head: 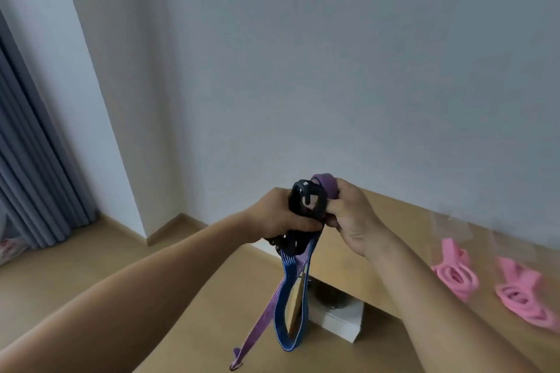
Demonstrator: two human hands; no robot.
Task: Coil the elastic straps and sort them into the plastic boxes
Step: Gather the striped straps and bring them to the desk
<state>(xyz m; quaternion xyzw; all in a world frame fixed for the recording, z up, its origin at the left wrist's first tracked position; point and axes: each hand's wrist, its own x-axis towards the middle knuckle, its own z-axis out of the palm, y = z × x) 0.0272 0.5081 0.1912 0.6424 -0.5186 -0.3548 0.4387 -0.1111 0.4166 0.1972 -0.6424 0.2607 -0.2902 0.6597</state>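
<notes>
- My left hand (pixel 280 218) is clenched round a bundle of black perforated elastic strap (pixel 306 201), held up in front of the grey wall.
- My right hand (pixel 353 215) pinches the folded top of a purple flat elastic strap (pixel 327 186), just beside the black bundle.
- The purple strap's tail hangs down below my hands, and beside it hangs a loop of blue ribbed elastic strap (pixel 289 321).
- Two pink coiled straps (pixel 454 272) lie to my right on the light wooden surface (pixel 394 221), each by a clear plastic box (pixel 451 222); blur hides whether they sit inside.
- A white box (pixel 336 322) sits behind the hanging loop.
</notes>
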